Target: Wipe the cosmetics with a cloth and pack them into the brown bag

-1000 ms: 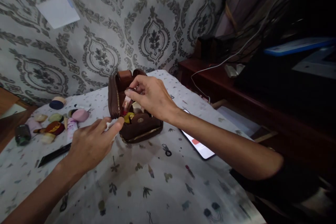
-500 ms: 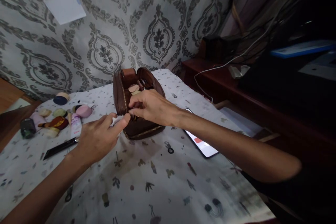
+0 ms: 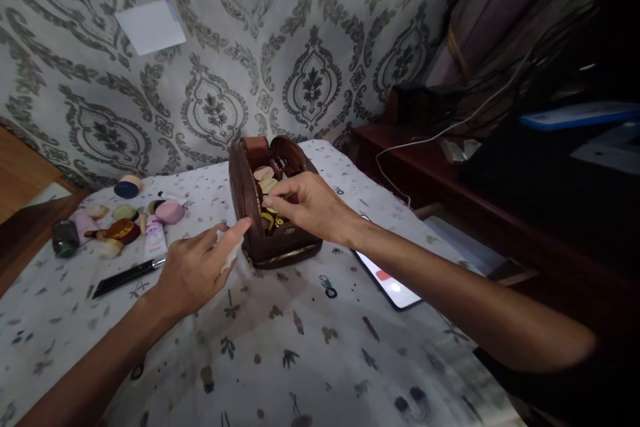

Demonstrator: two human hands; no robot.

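Observation:
A brown zippered bag (image 3: 245,193) stands open on the patterned white cloth (image 3: 280,380), with round beige pads (image 3: 265,177) and small items inside. Over its opening is my right hand (image 3: 313,203), thumb and forefinger pinched together; whatever lies between them is too small to make out. My left hand (image 3: 200,267) is beside the bag's lower left, its thumb pointing toward the bag and its fingers curled around a crumpled white piece (image 3: 227,250). Left of that hand, a black-handled brush (image 3: 127,277) lies on the cloth.
Sponges, a pink puff (image 3: 170,211), a tube (image 3: 155,235) and a dark bottle (image 3: 65,239) lie at the left. A lit phone (image 3: 393,283) sits under my right forearm. A white cable (image 3: 445,130) crosses the dark red furniture (image 3: 370,140) at right.
My right hand has moved away from my left thumb, up and right over the bag's opening. My left hand keeps the white piece. The whole view has shifted slightly.

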